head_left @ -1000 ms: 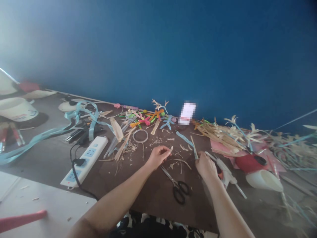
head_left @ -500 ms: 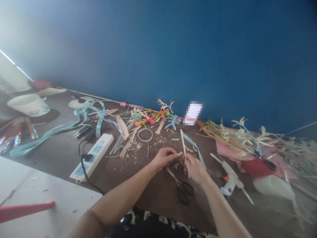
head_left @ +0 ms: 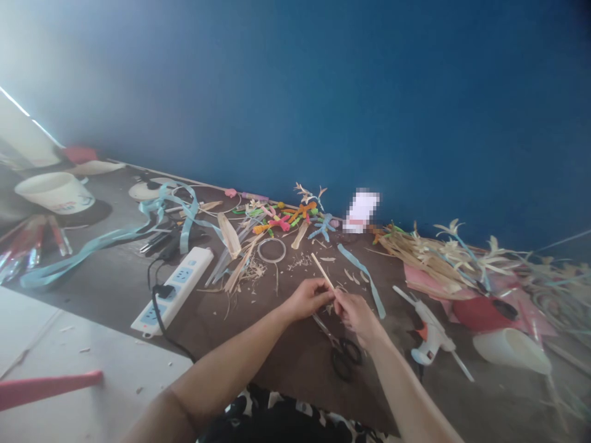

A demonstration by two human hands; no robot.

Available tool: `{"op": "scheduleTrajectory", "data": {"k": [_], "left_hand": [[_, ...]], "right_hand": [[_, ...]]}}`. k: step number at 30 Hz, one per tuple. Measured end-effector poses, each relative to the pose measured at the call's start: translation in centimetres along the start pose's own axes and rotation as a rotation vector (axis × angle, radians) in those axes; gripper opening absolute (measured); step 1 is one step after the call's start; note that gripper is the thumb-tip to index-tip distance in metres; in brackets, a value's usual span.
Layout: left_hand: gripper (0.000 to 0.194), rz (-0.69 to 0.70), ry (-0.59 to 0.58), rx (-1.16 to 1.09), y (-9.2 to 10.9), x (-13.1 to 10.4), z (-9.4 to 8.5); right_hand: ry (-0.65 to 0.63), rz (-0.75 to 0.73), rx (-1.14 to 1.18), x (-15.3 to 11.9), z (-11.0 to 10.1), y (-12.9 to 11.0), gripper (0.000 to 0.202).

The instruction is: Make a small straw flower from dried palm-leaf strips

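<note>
My right hand (head_left: 355, 312) is closed round a thin pale stick (head_left: 322, 269), whose upper end tilts up and to the left. Close against it, my left hand (head_left: 308, 298) has its thumb and fingers pinched together at the stick; whatever lies between those fingertips is hidden. Below both hands lie scissors (head_left: 344, 355) with dark handles, the blades partly under the hands. Pale shavings (head_left: 299, 262) are scattered beyond the fingers, and a light blue ribbon strip (head_left: 367, 277) runs to the right of them.
A white power strip (head_left: 178, 286) with a plugged-in cord stands left. On the right are a white glue gun (head_left: 431, 338), a paper cup (head_left: 510, 349) and dried husk flowers (head_left: 489, 249). Colourful pipe-cleaner shapes (head_left: 279, 223) and a metal ring (head_left: 272, 251) lie at the back.
The stick has swung from nearly upright to leaning left, its top moving left and down. My hands have come together, and the pale scrap at my left fingertips no longer shows.
</note>
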State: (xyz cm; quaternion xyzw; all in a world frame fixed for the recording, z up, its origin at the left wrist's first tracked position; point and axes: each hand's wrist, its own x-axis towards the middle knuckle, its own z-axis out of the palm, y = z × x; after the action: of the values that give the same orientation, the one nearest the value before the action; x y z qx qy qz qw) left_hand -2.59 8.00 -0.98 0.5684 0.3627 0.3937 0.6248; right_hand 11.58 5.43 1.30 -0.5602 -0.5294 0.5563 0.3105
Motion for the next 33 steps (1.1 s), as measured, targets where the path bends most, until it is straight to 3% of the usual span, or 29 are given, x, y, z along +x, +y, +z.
{"op": "scheduleTrajectory", "data": {"k": [4,8,10,14,16,18,22,26,30,33], "left_hand": [[0.031,0.012,-0.015,0.010,0.4,-0.2,0.1],[0.031,-0.032,-0.041,-0.063,0.2,-0.3,0.1],[0.031,-0.055,-0.017,-0.104,0.0,-0.2,0.0],[0.031,-0.102,0.073,-0.272,-0.5,0.3,0.0],[0.031,-0.126,0.090,-0.343,-0.5,0.5,0.1],[0.031,-0.145,0.094,-0.363,-0.5,0.7,0.2],[0.030,-0.134,0.120,-0.345,-0.6,0.7,0.1],[0.030,-0.125,0.104,-0.311,-0.6,0.6,0.0],[0.031,-0.101,0.040,-0.206,-0.6,0.4,0.1],[0.032,-0.079,0.001,-0.165,-0.7,0.3,0.1]], "right_hand": [[-0.265,0.274,0.383,0.0,-0.3,0.4,0.041],[-0.361,0.325,0.459,-0.5,-2.4,-0.8,0.041],[-0.299,0.276,0.412,-0.7,-4.6,-2.1,0.043],[0.051,0.029,0.302,-0.3,-8.0,-3.7,0.041],[0.118,0.007,0.189,0.1,-7.3,-3.2,0.039],[0.120,-0.036,0.026,0.4,-5.3,-2.0,0.036],[0.230,-0.168,-0.089,0.6,-1.5,0.2,0.032],[0.225,-0.232,-0.159,0.4,-0.2,0.3,0.034],[0.202,-0.198,-0.051,0.1,0.2,0.0,0.029],[0.100,-0.038,0.216,0.0,-0.3,0.2,0.028]]}}
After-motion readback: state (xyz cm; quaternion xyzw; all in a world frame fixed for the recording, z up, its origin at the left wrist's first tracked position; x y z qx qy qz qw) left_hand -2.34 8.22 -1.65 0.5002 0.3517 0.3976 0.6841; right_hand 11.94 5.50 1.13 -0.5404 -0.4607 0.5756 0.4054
